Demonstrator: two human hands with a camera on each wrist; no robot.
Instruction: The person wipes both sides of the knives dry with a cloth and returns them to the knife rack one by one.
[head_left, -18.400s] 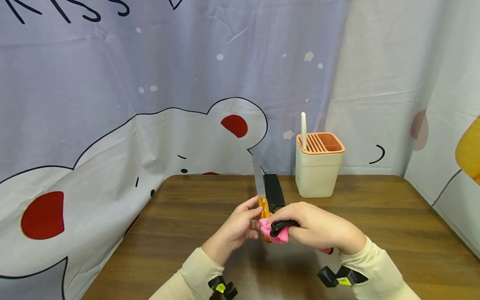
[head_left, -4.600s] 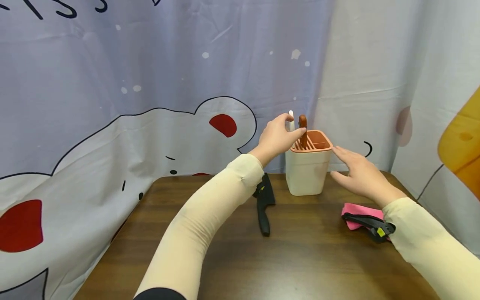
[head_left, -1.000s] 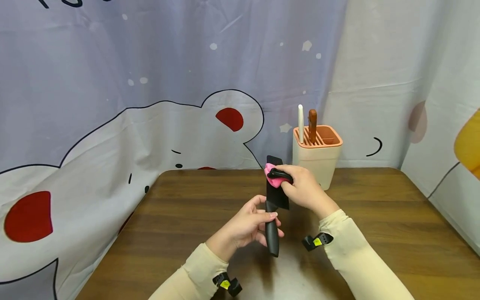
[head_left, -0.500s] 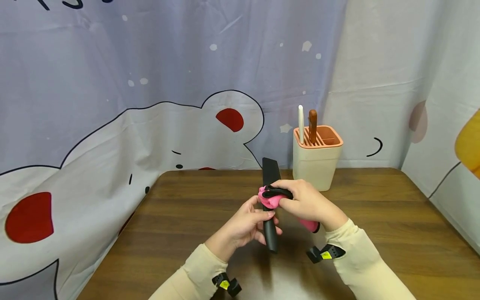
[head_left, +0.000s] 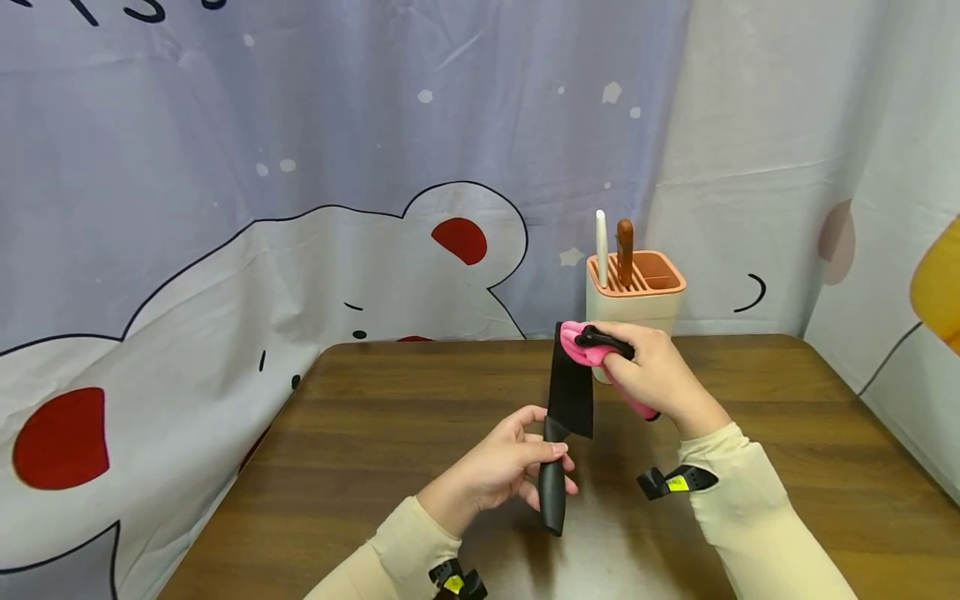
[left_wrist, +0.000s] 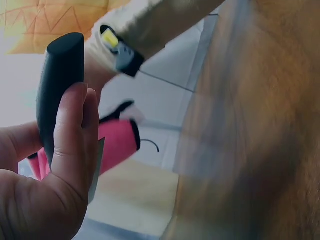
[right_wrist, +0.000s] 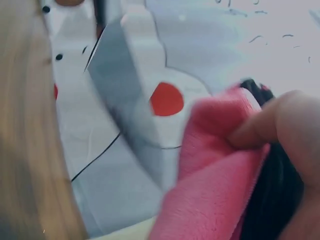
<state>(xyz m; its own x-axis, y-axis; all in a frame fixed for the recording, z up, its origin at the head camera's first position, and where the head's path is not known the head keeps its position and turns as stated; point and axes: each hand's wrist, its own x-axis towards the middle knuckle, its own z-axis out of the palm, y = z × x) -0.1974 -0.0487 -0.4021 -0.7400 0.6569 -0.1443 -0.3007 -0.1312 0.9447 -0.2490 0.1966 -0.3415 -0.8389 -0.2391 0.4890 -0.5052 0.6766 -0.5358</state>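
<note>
A cleaver-like kitchen knife [head_left: 572, 392] with a dark blade and black handle is held above the table, blade pointing away. My left hand [head_left: 517, 458] grips its handle [left_wrist: 61, 85] between thumb and curled fingers. In the right hand [head_left: 652, 367] is a bunched pink cloth [head_left: 581, 346] with black edging, pinched by the thumb and fingers. The cloth overlaps the upper end of the blade in the head view. From the right wrist, the blade [right_wrist: 125, 90] shows blurred beside the pink cloth [right_wrist: 210, 170].
A cream knife holder [head_left: 637, 310] with an orange slotted top stands at the back right, partly behind the right hand. A white handle [head_left: 602, 250] and a brown handle [head_left: 625, 254] stick up from its slots. The wooden table [head_left: 390, 417] ends at a printed curtain [head_left: 360, 267].
Earlier a wooden-handled knife was held; its brown handle now stands in the holder. Over the last second the cloth moved down to the handle end, then back up toward the blade's tip.
</note>
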